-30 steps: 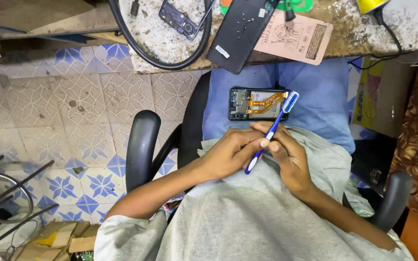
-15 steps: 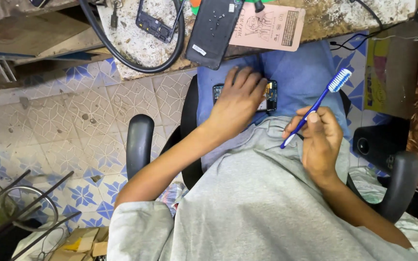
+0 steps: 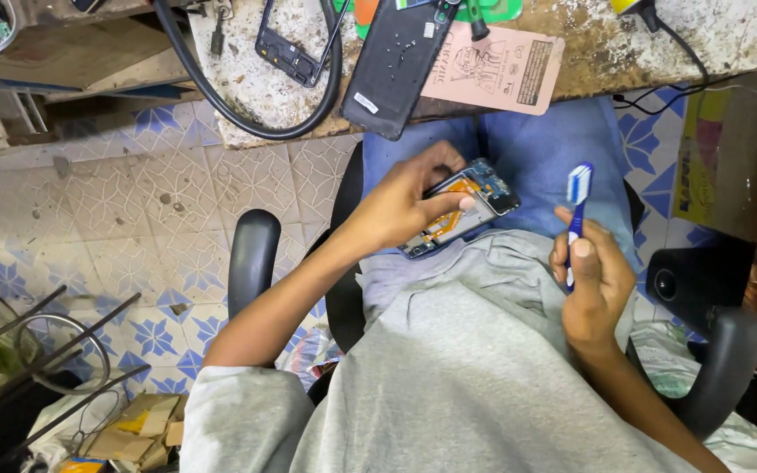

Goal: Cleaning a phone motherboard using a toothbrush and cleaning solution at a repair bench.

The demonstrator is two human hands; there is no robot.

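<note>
A seated person looks down at their lap. The left hand (image 3: pixel 400 210) now grips an opened phone (image 3: pixel 462 206) by its edges, fingers closed around it, tilting it up off the blue-jeaned lap; half a second ago this hand lay flat over the phone, which rested level on the thigh. The right hand (image 3: pixel 593 280) is closed around the handle of a blue and white toothbrush (image 3: pixel 576 206), held upright with bristles at the top, apart from the phone; a second ago the brush touched the phone's insides. So the brushing appears paused while the phone is lifted and turned.

On the worn surface (image 3: pixel 659 44) above lie a black phone back cover (image 3: pixel 396 61), a pink printed card (image 3: pixel 492 70), an empty phone frame (image 3: pixel 295 44) and a looped black cable (image 3: pixel 247 114).

The phone's inner parts show only as orange and dark patches; finer detail is too small to make out, and the left fingers hide its near edge. The toothbrush handle is mostly hidden within the right hand. The surface is cut off at the top edge.
</note>
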